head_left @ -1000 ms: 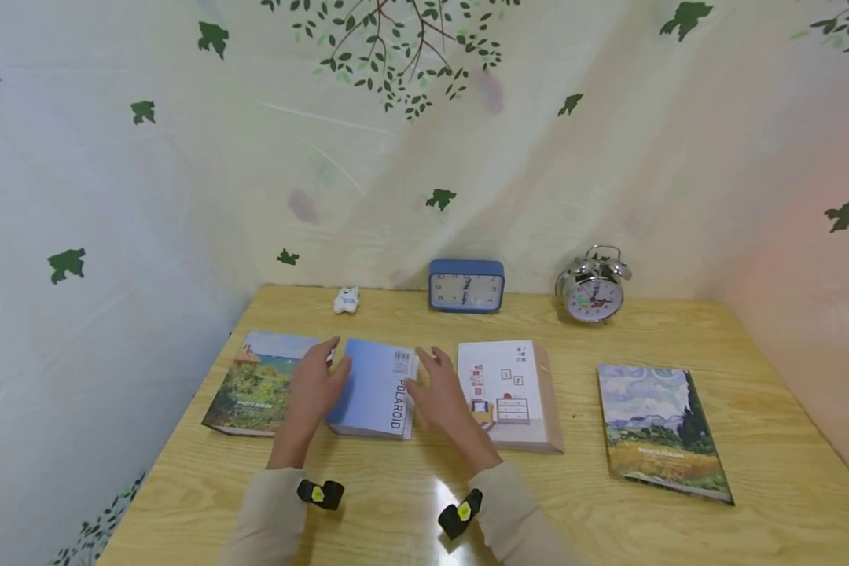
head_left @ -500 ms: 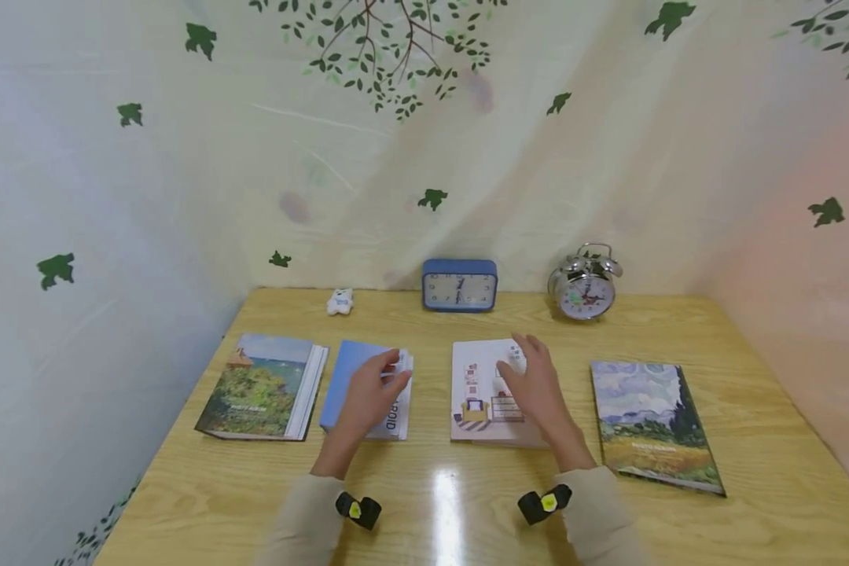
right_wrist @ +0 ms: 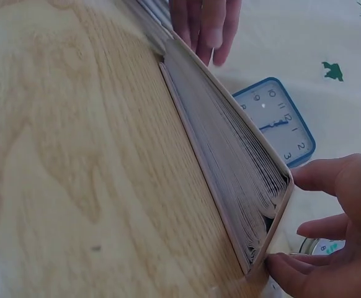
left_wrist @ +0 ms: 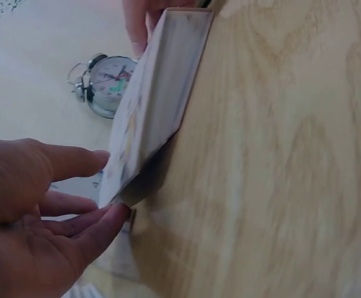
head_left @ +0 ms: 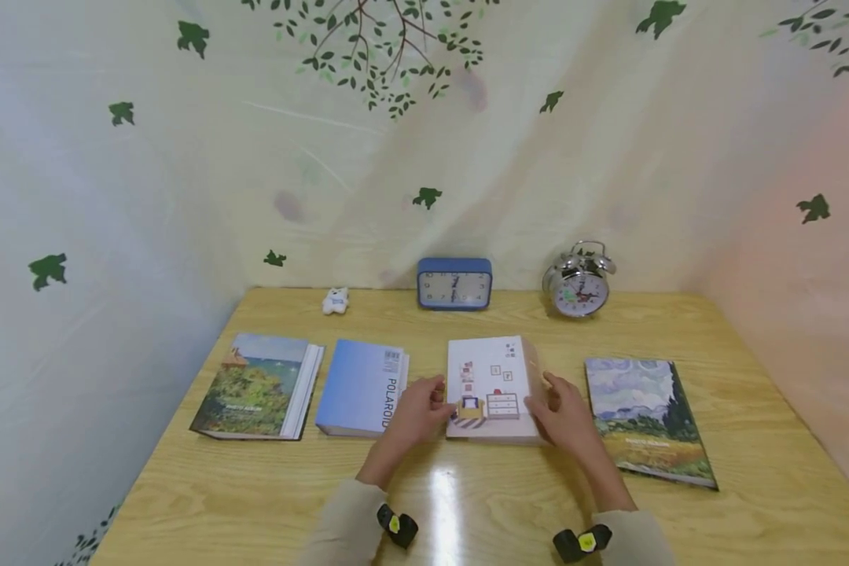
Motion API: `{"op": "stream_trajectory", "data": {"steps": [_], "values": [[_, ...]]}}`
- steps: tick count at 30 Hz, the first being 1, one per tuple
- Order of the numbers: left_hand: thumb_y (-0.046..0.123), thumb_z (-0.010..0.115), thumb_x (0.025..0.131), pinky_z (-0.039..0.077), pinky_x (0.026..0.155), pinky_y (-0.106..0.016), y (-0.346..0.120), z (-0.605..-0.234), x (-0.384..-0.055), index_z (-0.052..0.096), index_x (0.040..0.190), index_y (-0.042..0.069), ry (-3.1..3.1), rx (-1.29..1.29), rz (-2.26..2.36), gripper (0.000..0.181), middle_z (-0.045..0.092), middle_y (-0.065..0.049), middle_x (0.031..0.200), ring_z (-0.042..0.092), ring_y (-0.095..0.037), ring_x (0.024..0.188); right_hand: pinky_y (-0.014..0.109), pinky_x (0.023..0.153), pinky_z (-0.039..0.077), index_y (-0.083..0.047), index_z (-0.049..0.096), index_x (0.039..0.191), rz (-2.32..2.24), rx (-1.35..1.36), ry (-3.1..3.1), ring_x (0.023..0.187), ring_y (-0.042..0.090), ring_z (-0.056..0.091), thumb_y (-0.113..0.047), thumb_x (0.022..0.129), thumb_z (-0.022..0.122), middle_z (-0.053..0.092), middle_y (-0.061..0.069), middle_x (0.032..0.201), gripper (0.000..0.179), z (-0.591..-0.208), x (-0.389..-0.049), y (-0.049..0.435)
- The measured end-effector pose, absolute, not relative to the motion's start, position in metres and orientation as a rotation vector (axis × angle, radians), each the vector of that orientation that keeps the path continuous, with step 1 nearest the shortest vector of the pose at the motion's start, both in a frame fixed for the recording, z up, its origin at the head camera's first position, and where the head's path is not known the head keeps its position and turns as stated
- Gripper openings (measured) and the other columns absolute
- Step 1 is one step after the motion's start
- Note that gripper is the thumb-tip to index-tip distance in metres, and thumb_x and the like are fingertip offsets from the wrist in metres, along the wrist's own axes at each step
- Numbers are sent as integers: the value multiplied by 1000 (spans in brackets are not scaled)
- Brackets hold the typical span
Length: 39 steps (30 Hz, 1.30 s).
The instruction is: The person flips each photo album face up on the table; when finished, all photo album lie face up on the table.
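Observation:
A thick photo album (head_left: 491, 369) with a pale cover and a drawn room scene lies flat at the middle of the table. My left hand (head_left: 413, 415) pinches its left edge, the thumb by the cover and the fingertips low at the side. On the opposite side, my right hand (head_left: 569, 417) grips the spine. In the right wrist view its thumb is at the upper corner of the spine (right_wrist: 278, 214) and a fingertip at the lower corner. Many page edges (right_wrist: 230, 149) show between the covers.
Left of it lie a blue POLAROID album (head_left: 357, 385) and a landscape photo album (head_left: 255, 385). Another landscape album (head_left: 651, 417) lies right. Along the back stand a small white bear figure (head_left: 336, 301), a blue clock (head_left: 454, 284) and a silver alarm clock (head_left: 578, 287).
Both hands have left the POLAROID album and moved right to the pale album, one at each side. The pale album has barely moved; the view has shifted slightly.

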<state>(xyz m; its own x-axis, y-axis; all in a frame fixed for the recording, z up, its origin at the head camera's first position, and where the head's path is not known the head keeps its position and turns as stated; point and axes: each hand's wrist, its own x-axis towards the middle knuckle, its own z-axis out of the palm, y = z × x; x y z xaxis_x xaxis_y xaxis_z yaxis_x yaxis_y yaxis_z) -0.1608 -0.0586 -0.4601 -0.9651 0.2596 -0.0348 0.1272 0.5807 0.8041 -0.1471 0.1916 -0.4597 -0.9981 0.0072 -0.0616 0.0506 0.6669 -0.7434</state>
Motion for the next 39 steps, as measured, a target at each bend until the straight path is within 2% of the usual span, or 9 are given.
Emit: {"op": "stream_trajectory", "data": {"steps": [3,7,13,21,26,30,33,36,39], "values": [[16,68,88,50,82,-33,-50,-465,-163,51,133,-5,2670,330,1247,52,58,-15,109,54,-19,94,54,103,40,10,35,142,-1286,33,2796,121,45,51,-21,96,58,43,34,138,61,-459,-146,190],[20,68,88,44,77,-31,-44,-467,-165,51,134,-5,2716,341,1161,55,54,-15,109,49,-19,92,51,101,43,8,40,141,-1359,31,2741,122,42,51,-20,97,56,47,31,137,54,-459,-144,189],[25,65,91,44,77,-29,-38,-466,-162,45,139,-5,2693,384,1117,60,54,-15,114,49,-17,91,50,105,40,2,44,141,-1500,93,2648,128,40,47,-22,97,56,46,27,140,52,-461,-141,190],[30,64,92,48,79,-26,-33,-460,-156,50,138,1,2709,448,1057,56,56,-14,123,53,-15,93,49,110,35,-5,32,149,-1657,149,2470,139,36,34,-36,98,54,33,20,152,63,-458,-130,196],[39,64,90,47,76,-25,-26,-452,-156,53,135,3,2698,519,1002,58,60,-12,115,53,-15,88,42,106,42,-17,27,152,-1727,231,2418,139,30,35,-50,95,52,30,12,155,70,-444,-123,194],[49,63,88,49,91,-34,-16,-448,-155,51,138,7,2662,524,1028,66,58,-17,129,58,-25,108,38,100,48,-19,25,152,-1712,239,2444,137,30,39,-55,92,52,29,11,156,75,-429,-121,191],[55,60,88,41,106,-42,-7,-446,-156,47,141,7,2643,537,1074,73,45,-19,145,47,-33,131,40,101,47,-15,21,153,-1721,215,2451,138,31,37,-55,93,50,27,15,156,78,-419,-120,190],[59,55,89,38,109,-41,0,-442,-157,41,145,10,2594,545,1144,76,38,-14,151,40,-31,136,32,98,49,-12,20,154,-1792,191,2436,137,30,39,-51,96,48,28,15,156,75,-413,-117,190],[63,49,90,40,107,-40,4,-438,-157,38,148,17,2539,498,1204,74,39,-8,151,42,-26,135,23,91,51,-11,22,153,-1876,156,2406,134,29,43,-44,99,46,31,13,154,68,-410,-115,191]]}}
